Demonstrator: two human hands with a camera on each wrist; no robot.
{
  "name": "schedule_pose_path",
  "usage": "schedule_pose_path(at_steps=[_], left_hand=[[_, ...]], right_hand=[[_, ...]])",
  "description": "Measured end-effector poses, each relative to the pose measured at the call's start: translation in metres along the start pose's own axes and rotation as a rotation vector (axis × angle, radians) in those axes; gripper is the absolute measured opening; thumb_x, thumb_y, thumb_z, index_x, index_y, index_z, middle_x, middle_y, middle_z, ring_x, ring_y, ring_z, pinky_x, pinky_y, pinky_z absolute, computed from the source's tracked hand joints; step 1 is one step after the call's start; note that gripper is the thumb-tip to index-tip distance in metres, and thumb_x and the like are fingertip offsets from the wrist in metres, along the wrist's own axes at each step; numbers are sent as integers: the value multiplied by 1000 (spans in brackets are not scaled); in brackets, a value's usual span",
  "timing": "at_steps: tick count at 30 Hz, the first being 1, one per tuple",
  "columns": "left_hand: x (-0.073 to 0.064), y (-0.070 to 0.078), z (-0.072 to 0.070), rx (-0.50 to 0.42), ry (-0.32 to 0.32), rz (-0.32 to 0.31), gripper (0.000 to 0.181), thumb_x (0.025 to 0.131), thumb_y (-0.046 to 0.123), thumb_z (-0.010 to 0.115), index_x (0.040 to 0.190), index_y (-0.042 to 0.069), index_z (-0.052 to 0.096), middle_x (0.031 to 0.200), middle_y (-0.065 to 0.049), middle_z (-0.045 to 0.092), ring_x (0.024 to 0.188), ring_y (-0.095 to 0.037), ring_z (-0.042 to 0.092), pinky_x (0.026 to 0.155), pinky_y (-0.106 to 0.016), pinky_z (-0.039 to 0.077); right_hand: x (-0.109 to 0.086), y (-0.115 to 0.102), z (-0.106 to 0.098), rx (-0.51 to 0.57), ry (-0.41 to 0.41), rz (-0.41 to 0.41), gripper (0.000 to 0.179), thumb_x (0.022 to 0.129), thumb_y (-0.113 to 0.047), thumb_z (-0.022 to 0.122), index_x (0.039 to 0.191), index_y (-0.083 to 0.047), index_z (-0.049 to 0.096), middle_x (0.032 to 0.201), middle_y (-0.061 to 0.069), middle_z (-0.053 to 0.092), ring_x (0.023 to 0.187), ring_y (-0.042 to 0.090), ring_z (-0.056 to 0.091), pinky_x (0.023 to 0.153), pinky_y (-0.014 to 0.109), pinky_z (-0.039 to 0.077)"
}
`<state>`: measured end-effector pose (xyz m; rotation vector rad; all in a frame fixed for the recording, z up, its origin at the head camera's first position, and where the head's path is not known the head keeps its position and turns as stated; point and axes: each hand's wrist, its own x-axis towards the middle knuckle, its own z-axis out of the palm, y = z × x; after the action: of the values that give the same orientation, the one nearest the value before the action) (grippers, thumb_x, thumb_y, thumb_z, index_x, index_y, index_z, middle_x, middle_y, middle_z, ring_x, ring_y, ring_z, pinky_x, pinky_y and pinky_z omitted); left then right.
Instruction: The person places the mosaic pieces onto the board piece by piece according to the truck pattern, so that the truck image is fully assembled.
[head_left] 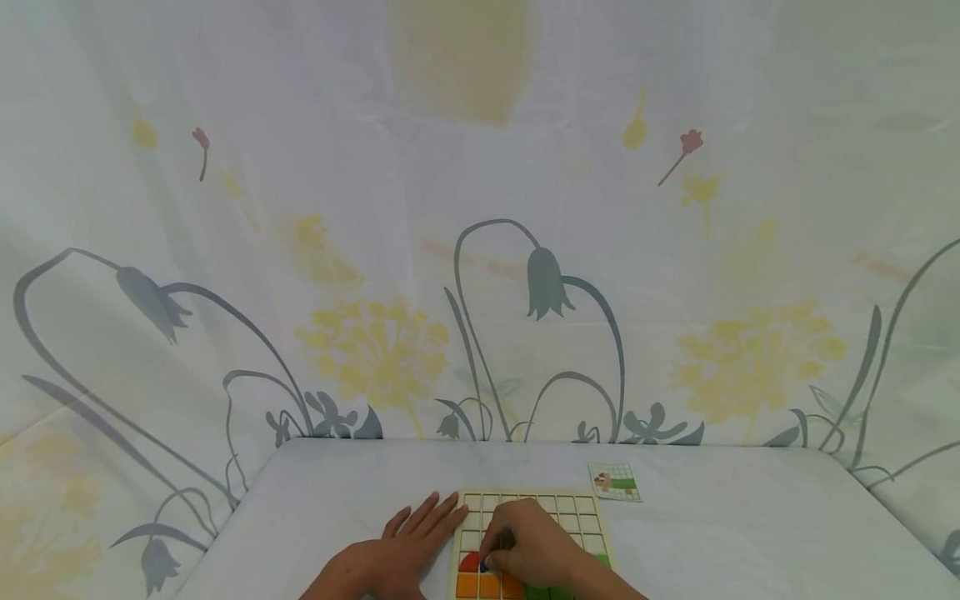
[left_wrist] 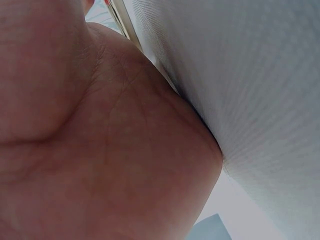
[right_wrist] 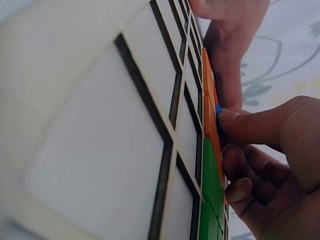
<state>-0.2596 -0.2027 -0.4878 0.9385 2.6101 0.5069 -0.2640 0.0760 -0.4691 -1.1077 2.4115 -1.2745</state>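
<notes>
A pale wooden grid board (head_left: 588,523) lies on the table. My right hand (head_left: 528,542) is over its lower middle and pinches a small blue piece (right_wrist: 218,111) between thumb and fingertips. Just left of that piece sits a red piece (head_left: 469,561) with a curved top edge. Orange squares (head_left: 467,587) fill cells nearer to me, and green pieces (right_wrist: 212,170) lie farther right. My left hand (head_left: 408,554) rests with its fingers extended at the board's left edge. The left wrist view shows mostly its palm (left_wrist: 110,135) against the white surface; what its fingertips touch is hidden there.
Behind the board's right corner lies a small picture card (head_left: 616,482) with a gridded brown and green figure. The white table (head_left: 750,533) ends at a curtain (head_left: 480,333) printed with flowers, which closes off the back and sides.
</notes>
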Motion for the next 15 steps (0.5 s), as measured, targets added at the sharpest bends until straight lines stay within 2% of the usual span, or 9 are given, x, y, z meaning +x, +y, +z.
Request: schedule_pose_path(at_steps=[2,9,15], left_hand=[[0,-1,1,-15,6,5,119,82,78,75,172,38,9,179,9,1,165,-29,3,122,-70,15],[-1,2,-4,10,-25,-20,121,82,77,76,172,39,3,179,10,-3,165,-25,-1,123,-66,14],[-2,4,-4,16,-26,0,119,84,79,72,172,37,4,179,8,-2,165,-28,0,123,-67,14]], right_hand=[[0,1,0,-28,-1,-20,10,96,-7,78,92,-15,83,89,-15,69,72,0,64,63,23,53],[-1,-11,3,-8,42,36,11,93,-4,82,88,-14,83,86,-14,69,68,-1,61,62,22,52],[-4,-15,-4,-24,74,41,12,93,-4,80,90,-16,84,87,-11,70,69,0,59,63,21,51]])
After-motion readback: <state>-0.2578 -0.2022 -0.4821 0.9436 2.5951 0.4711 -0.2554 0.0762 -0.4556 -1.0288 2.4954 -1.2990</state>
